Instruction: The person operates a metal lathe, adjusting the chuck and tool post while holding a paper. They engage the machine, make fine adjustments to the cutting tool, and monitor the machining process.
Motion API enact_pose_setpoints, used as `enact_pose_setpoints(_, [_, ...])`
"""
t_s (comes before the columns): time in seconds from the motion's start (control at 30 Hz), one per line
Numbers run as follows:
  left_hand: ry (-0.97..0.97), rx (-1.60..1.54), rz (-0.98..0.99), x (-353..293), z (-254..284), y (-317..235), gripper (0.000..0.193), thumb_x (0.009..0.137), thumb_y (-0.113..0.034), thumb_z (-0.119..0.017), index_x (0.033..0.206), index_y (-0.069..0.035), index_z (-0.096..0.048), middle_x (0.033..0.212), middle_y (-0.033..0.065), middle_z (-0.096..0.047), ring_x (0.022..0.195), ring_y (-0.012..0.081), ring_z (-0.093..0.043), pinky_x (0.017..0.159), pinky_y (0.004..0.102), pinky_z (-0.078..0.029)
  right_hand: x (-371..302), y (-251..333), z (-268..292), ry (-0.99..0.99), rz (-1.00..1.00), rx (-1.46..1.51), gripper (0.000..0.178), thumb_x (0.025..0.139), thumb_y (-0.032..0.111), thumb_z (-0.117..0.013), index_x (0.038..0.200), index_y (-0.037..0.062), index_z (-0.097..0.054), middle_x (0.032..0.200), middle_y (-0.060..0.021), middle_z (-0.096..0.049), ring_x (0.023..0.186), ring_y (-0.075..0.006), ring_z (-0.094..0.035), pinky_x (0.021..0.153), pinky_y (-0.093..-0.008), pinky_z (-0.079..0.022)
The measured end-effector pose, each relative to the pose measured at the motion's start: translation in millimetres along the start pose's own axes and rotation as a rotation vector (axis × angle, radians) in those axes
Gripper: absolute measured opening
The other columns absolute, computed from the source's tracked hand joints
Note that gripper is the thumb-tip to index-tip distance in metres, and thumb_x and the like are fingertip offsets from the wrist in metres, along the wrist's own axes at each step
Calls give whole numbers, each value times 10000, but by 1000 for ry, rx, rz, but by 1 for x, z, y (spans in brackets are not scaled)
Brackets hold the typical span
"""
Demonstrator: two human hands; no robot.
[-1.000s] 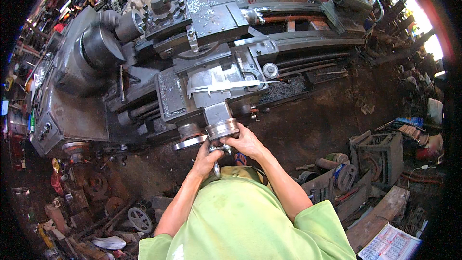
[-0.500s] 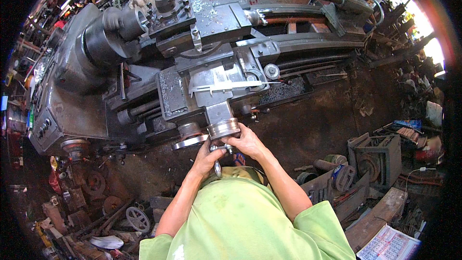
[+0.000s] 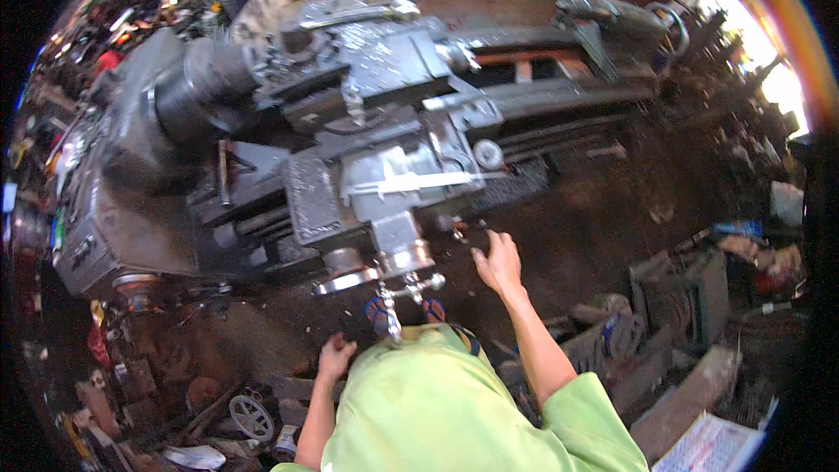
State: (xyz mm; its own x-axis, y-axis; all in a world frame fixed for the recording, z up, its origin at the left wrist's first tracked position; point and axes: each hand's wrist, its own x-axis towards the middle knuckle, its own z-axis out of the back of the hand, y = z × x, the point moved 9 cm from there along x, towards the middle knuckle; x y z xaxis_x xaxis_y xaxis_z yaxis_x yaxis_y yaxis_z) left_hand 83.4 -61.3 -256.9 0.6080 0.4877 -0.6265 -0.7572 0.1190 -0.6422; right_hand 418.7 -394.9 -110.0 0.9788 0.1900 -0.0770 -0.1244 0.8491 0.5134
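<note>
My right hand is held out over the floor, thumb and fingers apart, with nothing in it. Nearest to it is a small lever on the front of a metal lathe. Low beside my body, my left hand hangs with its thumb apart and nothing seen in it; its fingers are slightly blurred. Between the hands, the crank handle sticks out below a round metal collar, touched by neither hand. A vernier caliper lies across the lathe's cross slide.
A handwheel stands left of the crank. Metal shavings fill a tray on the carriage. On the floor to the right are a metal housing and a wooden beam. A spoked wheel lies among scrap at lower left.
Both hands have let go of the crank handle and collar. My left hand has dropped back toward my left side; my right hand has moved out to the right. The view has shifted slightly.
</note>
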Motion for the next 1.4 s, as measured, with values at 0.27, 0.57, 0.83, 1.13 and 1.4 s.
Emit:
enact_pose_setpoints(0.27, [-83, 168, 529, -71, 25, 193, 728, 711, -402, -730, 1245, 56, -543, 1162, 272, -611, 1086, 375, -603, 937, 406, -466, 38, 30, -36, 102, 124, -240, 625, 730, 268, -714, 1280, 48, -515, 1313, -204, -469, 1171, -386, -476, 927, -494, -454])
enact_pose_setpoints(0.57, [-419, 226, -283, 8, 71, -125, 883, 755, -196, -700, 1459, 3, -205, 1334, 318, -431, 1234, 453, -440, 1037, 460, -386, 32, 22, -34, 46, 155, -152, 652, 748, 166, -672, 1332, -14, -444, 1345, -248, -422, 1177, -409, -465, 970, -473, -442])
enact_pose_setpoints(0.83, [-111, 724, -131, 61, 44, -165, 375, 801, -149, -555, 1143, -1, -590, 1137, 273, -598, 1087, 440, -575, 936, 493, -469, 8, -5, -5, 10, 12, -52, 694, 751, 130, -690, 1367, -12, -402, 1345, -242, -408, 1216, -413, -448, 1034, -438, -394])
enact_pose_setpoints(1.13, [-73, 634, -298, 85, 56, -151, 349, 740, -154, -572, 1044, -15, -672, 1002, 281, -647, 983, 398, -632, 873, 465, -501, -38, -47, -21, 45, -151, -22, 642, 802, 241, -662, 1355, 14, -430, 1334, -254, -442, 1233, -404, -448, 1026, -435, -403])
enact_pose_setpoints(1.4, [-142, 820, -316, 87, 47, -146, 273, 748, -130, -572, 937, 32, -683, 975, 290, -650, 938, 440, -634, 853, 493, -501, -64, -61, -40, 109, -270, -2, 648, 791, 244, -661, 1355, 16, -437, 1292, -252, -473, 1192, -404, -486, 994, -437, -429])
